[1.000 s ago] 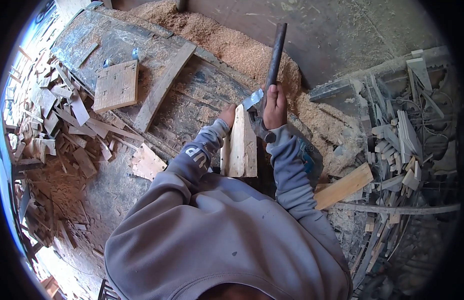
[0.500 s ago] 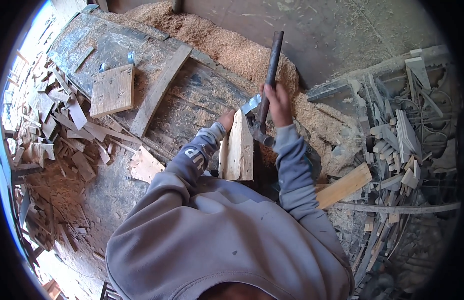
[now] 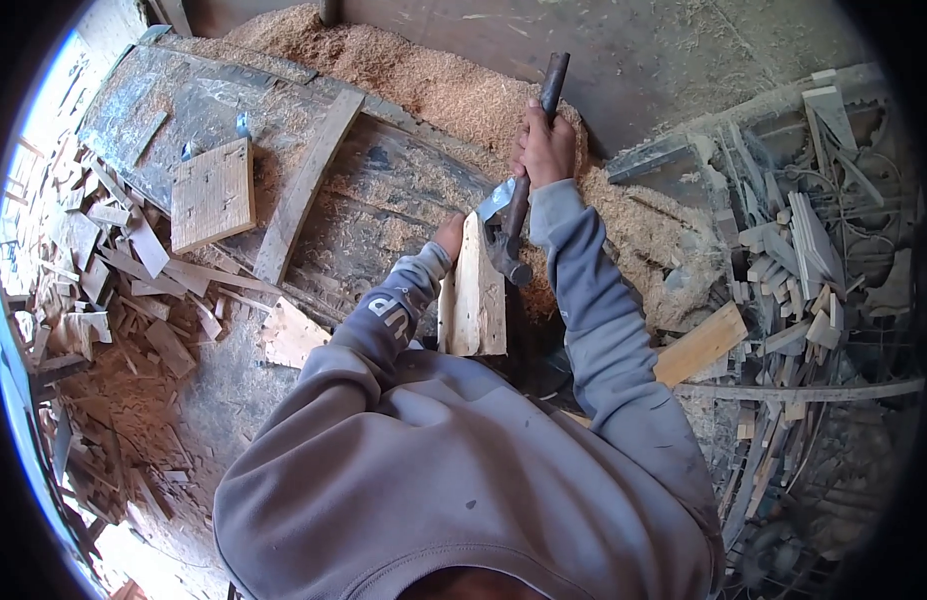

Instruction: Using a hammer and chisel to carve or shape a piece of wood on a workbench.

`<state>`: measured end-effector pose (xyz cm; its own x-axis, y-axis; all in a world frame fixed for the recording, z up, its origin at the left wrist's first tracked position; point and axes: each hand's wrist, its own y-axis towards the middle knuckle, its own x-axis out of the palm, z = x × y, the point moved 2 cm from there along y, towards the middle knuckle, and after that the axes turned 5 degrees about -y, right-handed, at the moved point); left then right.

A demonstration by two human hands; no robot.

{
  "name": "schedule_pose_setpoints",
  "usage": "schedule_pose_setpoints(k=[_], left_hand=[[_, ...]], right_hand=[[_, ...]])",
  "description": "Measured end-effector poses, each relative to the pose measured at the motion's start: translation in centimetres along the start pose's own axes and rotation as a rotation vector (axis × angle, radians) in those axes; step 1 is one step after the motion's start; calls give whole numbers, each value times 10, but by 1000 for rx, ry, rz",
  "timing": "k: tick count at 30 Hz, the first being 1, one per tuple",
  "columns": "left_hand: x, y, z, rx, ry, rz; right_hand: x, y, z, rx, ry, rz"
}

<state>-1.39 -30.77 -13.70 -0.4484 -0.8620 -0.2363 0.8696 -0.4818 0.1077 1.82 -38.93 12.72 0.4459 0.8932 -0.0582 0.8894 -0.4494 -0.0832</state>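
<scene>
My right hand (image 3: 546, 143) is closed round the dark, pipe-like handle of a hammer (image 3: 519, 215). The hammer's metal head points back toward me, beside the right edge of a pale wooden block (image 3: 475, 300). That block lies lengthwise in front of my body, its narrow end away from me. My left hand (image 3: 450, 236) grips the block's left side near the far end, and most of its fingers are hidden. A shiny clear-bluish piece (image 3: 496, 199) shows between the block's far end and the handle; I cannot make out its kind.
A dusty worktop (image 3: 383, 190) carries a square board (image 3: 214, 195) and a long plank (image 3: 308, 188). Behind it rises a sawdust heap (image 3: 423, 85). Wood scraps (image 3: 113, 250) pile up at left, more offcuts (image 3: 798, 260) at right. A yellowish board (image 3: 701, 345) lies near my right forearm.
The hammer's handle has shifted slightly toward me, and its head has come nearer the block's right side. My right hand now sits higher along the handle. The left hand keeps its place.
</scene>
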Motion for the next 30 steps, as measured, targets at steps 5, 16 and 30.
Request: schedule_pose_setpoints(k=[5,16,30], left_hand=[[-14,-6,19,-33,13,-2],[-21,12,-17,24,67,-171],[-24,25,29,-293,-463,-46]], right_hand=[[0,0,1,-55,-71,30],[8,13,13,-79,-92,13],[5,26,0,169,84,-180]])
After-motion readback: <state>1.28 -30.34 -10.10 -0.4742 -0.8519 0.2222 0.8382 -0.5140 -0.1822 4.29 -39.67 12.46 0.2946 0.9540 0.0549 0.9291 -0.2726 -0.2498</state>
